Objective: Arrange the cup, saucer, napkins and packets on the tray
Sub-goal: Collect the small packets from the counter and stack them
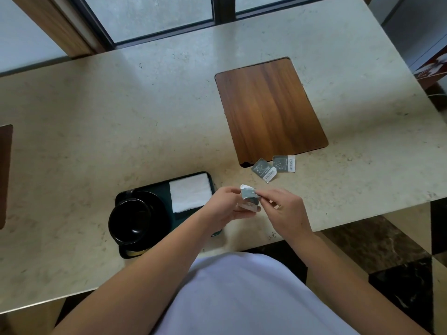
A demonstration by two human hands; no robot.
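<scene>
From the head camera, a pale stone bench (121, 112) fills most of the view, with a wooden panel (269, 110) set flush into it toward the far right corner and the edge of a second panel (4, 175) at the left edge. Beyond the far edge are a dark-framed window (164, 18) and a strip of wood trim (58, 27); past the near right corner the floor (387, 250) shows dark and light stone tiles.

Near the bench's front edge lies a dark tray (210, 182). On its left part a black cup (131, 221) sits on a black saucer (157, 201); on its right part a stack of white napkins (189, 192) lies flat.

Just right of the tray, above the bench, the left hand (225, 206) and right hand (287, 211) meet, the fingers of both clamped on small grey-and-white packets (249, 197). Two more packets, one (263, 170) tilted and one (284, 163) squarer to the bench, lie side by side on the bench at the near edge of the wooden panel, apart from the tray.
</scene>
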